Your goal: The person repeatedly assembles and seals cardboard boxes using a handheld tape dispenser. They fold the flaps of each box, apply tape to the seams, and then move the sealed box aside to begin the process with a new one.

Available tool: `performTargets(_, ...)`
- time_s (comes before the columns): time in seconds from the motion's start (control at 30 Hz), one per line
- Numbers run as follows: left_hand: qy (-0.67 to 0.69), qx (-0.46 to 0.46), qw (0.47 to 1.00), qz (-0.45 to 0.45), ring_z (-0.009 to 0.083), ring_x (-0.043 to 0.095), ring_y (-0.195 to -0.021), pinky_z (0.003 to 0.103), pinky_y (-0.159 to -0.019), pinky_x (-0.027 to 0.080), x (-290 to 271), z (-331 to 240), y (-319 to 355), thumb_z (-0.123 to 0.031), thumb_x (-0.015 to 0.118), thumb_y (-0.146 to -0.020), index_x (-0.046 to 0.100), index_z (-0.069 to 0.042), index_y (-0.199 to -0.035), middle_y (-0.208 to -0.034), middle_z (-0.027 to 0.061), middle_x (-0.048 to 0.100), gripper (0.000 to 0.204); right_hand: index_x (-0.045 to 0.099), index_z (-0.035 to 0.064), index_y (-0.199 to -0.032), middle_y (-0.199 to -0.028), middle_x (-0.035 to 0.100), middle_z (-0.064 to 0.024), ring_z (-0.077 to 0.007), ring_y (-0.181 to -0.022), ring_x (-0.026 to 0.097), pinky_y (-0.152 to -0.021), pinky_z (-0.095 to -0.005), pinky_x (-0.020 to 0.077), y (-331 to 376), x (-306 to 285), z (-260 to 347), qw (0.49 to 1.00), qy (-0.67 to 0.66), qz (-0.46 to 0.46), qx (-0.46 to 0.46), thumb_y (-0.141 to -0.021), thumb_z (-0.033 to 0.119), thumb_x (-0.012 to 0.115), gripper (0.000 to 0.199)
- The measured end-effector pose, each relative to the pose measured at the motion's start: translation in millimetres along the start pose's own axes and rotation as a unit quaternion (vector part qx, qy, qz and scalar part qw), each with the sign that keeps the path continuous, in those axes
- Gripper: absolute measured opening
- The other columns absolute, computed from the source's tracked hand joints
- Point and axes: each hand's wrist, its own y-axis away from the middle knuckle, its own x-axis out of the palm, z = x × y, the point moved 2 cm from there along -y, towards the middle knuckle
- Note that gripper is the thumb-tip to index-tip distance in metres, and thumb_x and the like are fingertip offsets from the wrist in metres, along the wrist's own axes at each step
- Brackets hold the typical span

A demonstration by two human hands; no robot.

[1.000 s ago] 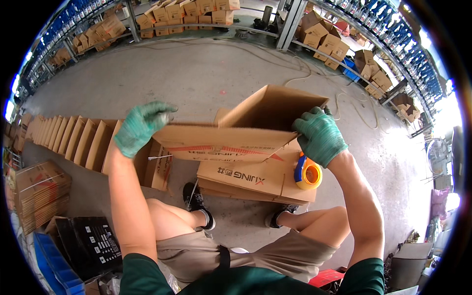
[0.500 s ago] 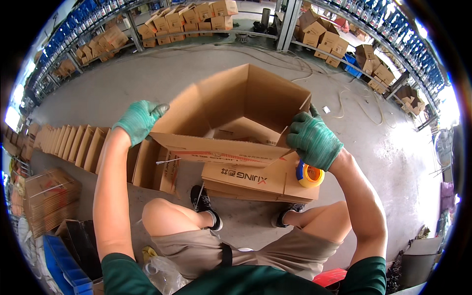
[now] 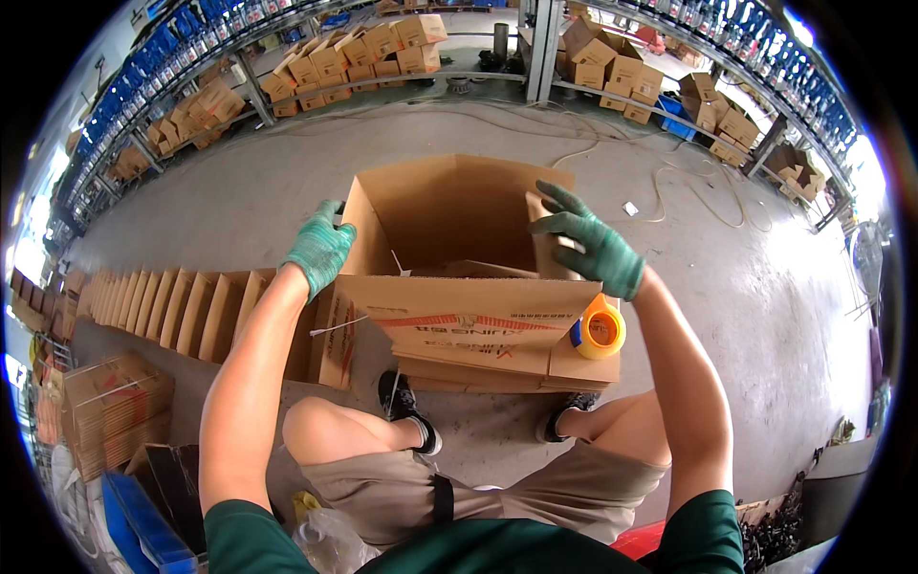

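Cardboard dominates the head view: an open box (image 3: 449, 230) stands on the concrete floor (image 3: 727, 316) directly ahead of the seated person, resting against a stack of flat cartons (image 3: 497, 359) between the knees.

Hand pose, head view:
- Left hand (image 3: 320, 251), in a green glove, reaches forward with the forearm almost straight. It clamps the box's left wall at the upper corner, fingers curled over the edge.
- Right hand (image 3: 588, 247), also gloved green, is raised with the elbow bent. Its fingers are spread and pressed against the right flap (image 3: 543, 244), thumb on the near side.
- Both hands are well apart, one on each side of the box.

Nearby items: a roll of yellow tape (image 3: 601, 330) lies on the flat stack just below the right wrist. A row of folded cartons (image 3: 163, 306) leans upright to the left. Shelves (image 3: 325, 67) with more cartons run along the far side.

Difference from half a second ago: the box has been opened further and now shows a squarer, deeper interior with its back wall upright. The left hand has shifted right, from the outer flap tip to the wall corner. The right hand has risen from the near edge to the right flap. The tape roll has stayed on the stack.
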Motion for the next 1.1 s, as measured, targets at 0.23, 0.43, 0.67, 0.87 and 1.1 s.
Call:
performTargets(0.23, 0.224, 0.129, 0.946, 0.194, 0.0142, 0.059, -0.096, 0.027, -0.085, 0.048, 1, -5, 23, -0.07, 0.053, -0.093, 0.068, -0.007, -0.125, -0.114, 0.0069, 0.07, 0.072, 0.068, 0.003, -0.112, -0.116, 0.068, -0.0152, -0.0282, -0.107, 0.064, -0.099, -0.0357, 0.0485, 14, 22, -38, 0.998, 0.043, -0.053, -0.005, -0.082, -0.005, 0.054, 0.034)
performTargets(0.43, 0.245, 0.222, 0.888, 0.319, 0.018, 0.06, -0.102, 0.033, -0.094, 0.047, 1, -9, 47, -0.071, 0.066, -0.083, 0.07, -0.006, -0.122, -0.12, 0.0074, 0.07, 0.076, 0.068, 0.0018, -0.114, -0.114, 0.069, -0.0119, -0.0237, -0.104, 0.063, -0.098, -0.0337, 0.0478, 18, 18, -36, 0.997, -0.002, -0.062, 0.035, -0.088, 0.0, 0.051, 0.031)
performTargets(0.67, 0.157, 0.126, 0.979, 0.038, 0.018, 0.056, -0.091, 0.035, -0.086, 0.051, 30, 25, 25, -0.019, 0.079, -0.087, 0.068, -0.004, -0.094, -0.1, 0.0021, 0.061, 0.02, 0.063, 0.0018, -0.123, -0.109, 0.069, -0.0079, -0.0199, -0.103, 0.063, -0.093, -0.0331, 0.0514, 3, 2, -35, 0.927, -0.314, -0.117, 0.168, -0.1, 0.015, 0.054, 0.027)
performTargets(0.87, 0.072, 0.162, 0.98, -0.093, 0.0317, 0.049, -0.127, 0.041, -0.109, 0.043, 71, 62, -3, -0.021, 0.088, -0.077, 0.055, -0.006, -0.118, -0.132, 0.0151, 0.051, 0.055, 0.053, 0.0033, -0.139, -0.119, 0.068, -0.0107, -0.022, -0.106, 0.063, -0.095, -0.0323, 0.0491, -58, -24, -18, 0.923, 0.017, -0.231, 0.308, -0.101, 0.035, 0.06, 0.05)
performTargets(1.1, 0.29, 0.181, 0.939, 0.034, 0.0282, 0.022, -0.153, 0.041, -0.121, 0.03, 67, 26, 25, -0.02, 0.081, -0.086, 0.027, -0.021, -0.159, -0.165, 0.0169, 0.021, 0.091, 0.065, 0.0042, -0.123, -0.115, 0.068, -0.0088, -0.0199, -0.123, 0.053, -0.107, -0.0335, 0.0405, 9, -8, -33, 0.972, 0.014, -0.086, 0.219, -0.095, 0.022, 0.065, 0.033)
